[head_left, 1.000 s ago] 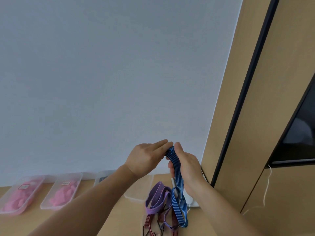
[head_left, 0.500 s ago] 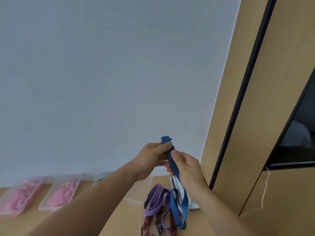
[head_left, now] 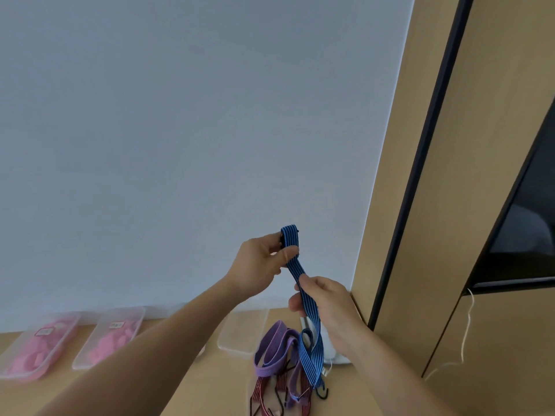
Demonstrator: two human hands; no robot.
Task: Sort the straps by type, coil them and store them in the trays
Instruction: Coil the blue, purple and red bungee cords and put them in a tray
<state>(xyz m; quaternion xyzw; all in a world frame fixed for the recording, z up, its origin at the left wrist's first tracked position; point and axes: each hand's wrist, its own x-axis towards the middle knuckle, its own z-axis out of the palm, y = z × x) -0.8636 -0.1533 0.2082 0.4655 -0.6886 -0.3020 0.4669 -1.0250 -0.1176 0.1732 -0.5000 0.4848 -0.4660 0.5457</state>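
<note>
Head view: blue strap [head_left: 290,236] in left hand [head_left: 258,264], right hand [head_left: 329,307]; labels [head_left: 115,325] illegible

No writing can be read anywhere. Two small labels show, and both are too blurred to make out. One, a pale label [head_left: 45,332] with a reddish border, sits near the far end of the leftmost clear tray [head_left: 66,340], which holds pink pieces on the worktop [head_left: 192,385]. The other, a white label [head_left: 116,325] with a few dark marks that may be letters or digits, sits near the far end of the second clear tray [head_left: 138,321] just to its right.
</note>
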